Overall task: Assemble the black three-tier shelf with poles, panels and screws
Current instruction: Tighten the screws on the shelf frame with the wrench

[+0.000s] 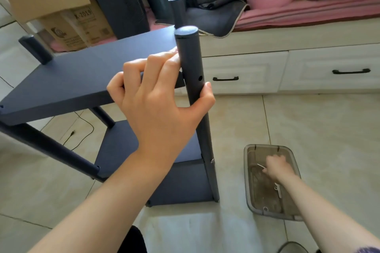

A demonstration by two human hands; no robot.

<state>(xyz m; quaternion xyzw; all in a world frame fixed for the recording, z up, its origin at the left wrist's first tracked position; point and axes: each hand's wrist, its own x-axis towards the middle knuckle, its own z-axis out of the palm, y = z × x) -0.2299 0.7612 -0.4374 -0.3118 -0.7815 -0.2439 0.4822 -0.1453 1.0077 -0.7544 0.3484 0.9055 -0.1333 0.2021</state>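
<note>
Pale floor tiles (308, 121) carry the half-built shelf, where your left hand (156, 96) pinches the top panel (82, 76) against the near-right pole (192, 72) while your right hand (274, 165) curls, blurred, in the parts tray (249, 201); loosen, and the unscrewed panel could slip off its hole (200, 78).
</note>
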